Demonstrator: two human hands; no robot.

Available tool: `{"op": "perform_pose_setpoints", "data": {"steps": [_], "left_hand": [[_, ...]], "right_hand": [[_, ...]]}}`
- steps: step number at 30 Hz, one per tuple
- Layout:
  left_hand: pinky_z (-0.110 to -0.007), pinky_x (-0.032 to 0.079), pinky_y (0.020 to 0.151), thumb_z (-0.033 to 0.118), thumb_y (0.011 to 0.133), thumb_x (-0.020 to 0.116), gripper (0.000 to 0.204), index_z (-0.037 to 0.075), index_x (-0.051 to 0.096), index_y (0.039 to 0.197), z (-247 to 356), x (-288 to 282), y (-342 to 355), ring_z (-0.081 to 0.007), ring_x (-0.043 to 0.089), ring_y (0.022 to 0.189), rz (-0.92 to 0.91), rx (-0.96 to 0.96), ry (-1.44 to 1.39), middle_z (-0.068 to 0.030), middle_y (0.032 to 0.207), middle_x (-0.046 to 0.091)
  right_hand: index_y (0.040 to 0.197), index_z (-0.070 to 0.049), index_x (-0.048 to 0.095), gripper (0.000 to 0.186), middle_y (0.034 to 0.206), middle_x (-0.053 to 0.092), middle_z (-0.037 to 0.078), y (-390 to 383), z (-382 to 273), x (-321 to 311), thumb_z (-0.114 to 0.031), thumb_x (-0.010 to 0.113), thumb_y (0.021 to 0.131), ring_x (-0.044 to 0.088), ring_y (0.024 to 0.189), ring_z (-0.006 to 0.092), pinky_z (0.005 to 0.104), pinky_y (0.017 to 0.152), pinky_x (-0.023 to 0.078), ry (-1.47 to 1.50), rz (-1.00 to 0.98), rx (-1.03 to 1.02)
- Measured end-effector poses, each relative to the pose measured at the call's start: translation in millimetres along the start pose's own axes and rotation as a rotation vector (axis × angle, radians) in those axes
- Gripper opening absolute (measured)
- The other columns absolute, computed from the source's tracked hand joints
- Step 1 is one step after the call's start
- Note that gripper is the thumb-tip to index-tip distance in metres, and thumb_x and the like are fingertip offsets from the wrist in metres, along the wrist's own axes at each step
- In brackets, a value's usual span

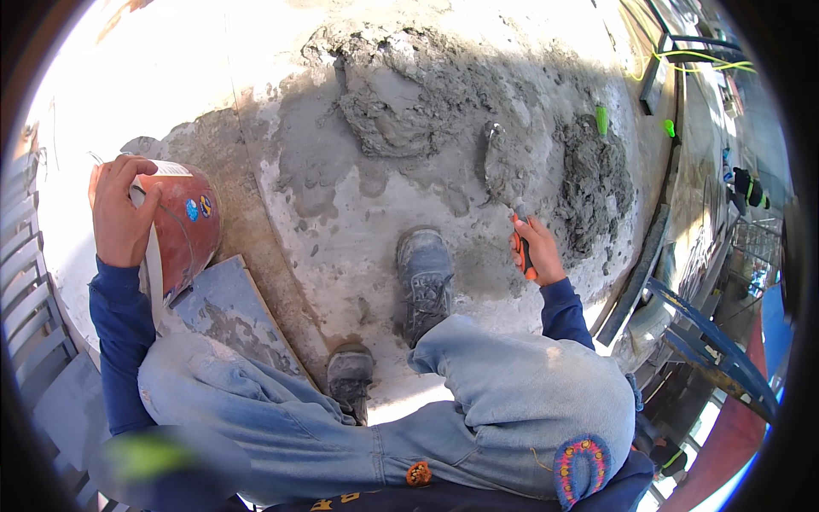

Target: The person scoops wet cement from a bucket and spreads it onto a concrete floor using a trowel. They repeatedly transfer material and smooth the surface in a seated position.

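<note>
My left hand (122, 209) is closed over the rim of a reddish-brown bucket (189, 243) with stickers on its side. The bucket seems tilted, and its inside is hidden from here. In my right hand (539, 249) is a trowel (495, 166) with an orange and black handle, my fingers wrapped round it. Grey mortar smears its blade, which points away from me at the floor. Beyond and left of the blade spreads a large heap of wet mortar (401, 107). A darker pile of mortar (595, 183) lies to its right.
My work shoes (425, 277) stand on the mortar-stained floor. A grey board (239, 303) lies beside the bucket. Slats (30, 290) line the left side. At right are a green object (601, 119), a yellow cord (695, 58) and a blue metal frame (712, 346).
</note>
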State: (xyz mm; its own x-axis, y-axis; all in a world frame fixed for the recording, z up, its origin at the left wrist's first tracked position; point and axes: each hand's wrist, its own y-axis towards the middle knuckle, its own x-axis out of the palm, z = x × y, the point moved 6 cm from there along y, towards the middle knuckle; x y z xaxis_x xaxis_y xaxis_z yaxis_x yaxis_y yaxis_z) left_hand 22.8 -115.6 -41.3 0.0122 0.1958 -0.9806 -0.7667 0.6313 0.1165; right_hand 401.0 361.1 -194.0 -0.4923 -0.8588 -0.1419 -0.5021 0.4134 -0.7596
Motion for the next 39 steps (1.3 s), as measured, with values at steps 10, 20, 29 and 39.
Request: {"op": "perform_pose_setpoints", "data": {"steps": [10, 20, 29, 39], "left_hand": [[-0.042, 0.036, 0.106, 0.007, 0.077, 0.071, 0.024, 0.007, 0.063, 0.099, 11.3, -2.0, 5.5, -0.0276, 0.056, 0.111, -0.047, -0.046, 0.072, -0.0054, 0.108, 0.065], [-0.040, 0.040, 0.101, 0.006, 0.076, 0.068, 0.021, 0.007, 0.064, 0.096, 4.9, -6.5, 2.4, -0.0260, 0.057, 0.101, 0.030, -0.013, 0.025, -0.0039, 0.099, 0.065], [-0.038, 0.046, 0.090, 0.005, 0.075, 0.064, 0.019, 0.003, 0.064, 0.094, -3.8, -10.2, -1.5, -0.0292, 0.058, 0.100, 0.063, -0.043, -0.078, -0.0088, 0.095, 0.065], [-0.052, 0.027, 0.118, 0.009, 0.076, 0.065, 0.018, 0.005, 0.065, 0.094, 0.8, -11.9, -1.7, -0.0296, 0.061, 0.101, 0.102, -0.054, -0.037, -0.0087, 0.096, 0.065]], "right_hand": [[0.104, -0.003, 0.050, 0.020, 0.073, 0.056, 0.007, 106.1, -60.0, 111.5, -0.020, 0.058, 0.096, 0.051, 0.046, 0.0128, 0.0272, 0.041, 0.040, 0.046, -0.236, -0.125], [0.102, -0.002, 0.050, 0.023, 0.074, 0.057, 0.007, 20.4, -79.2, 99.9, -0.022, 0.060, 0.096, 0.053, 0.047, 0.0147, 0.0286, 0.045, 0.044, 0.159, -0.200, -0.258], [0.110, 0.001, 0.052, 0.025, 0.076, 0.058, 0.006, -58.5, -167.8, 84.0, -0.019, 0.057, 0.097, 0.055, 0.050, 0.0123, 0.0256, 0.046, 0.045, -0.140, 0.125, -0.632], [0.117, 0.000, 0.048, 0.035, 0.088, 0.063, 0.022, 38.7, -172.0, 127.7, -0.015, 0.061, 0.088, 0.068, 0.080, 0.0447, 0.0542, 0.072, 0.053, -1.146, 0.512, -0.734]]}}
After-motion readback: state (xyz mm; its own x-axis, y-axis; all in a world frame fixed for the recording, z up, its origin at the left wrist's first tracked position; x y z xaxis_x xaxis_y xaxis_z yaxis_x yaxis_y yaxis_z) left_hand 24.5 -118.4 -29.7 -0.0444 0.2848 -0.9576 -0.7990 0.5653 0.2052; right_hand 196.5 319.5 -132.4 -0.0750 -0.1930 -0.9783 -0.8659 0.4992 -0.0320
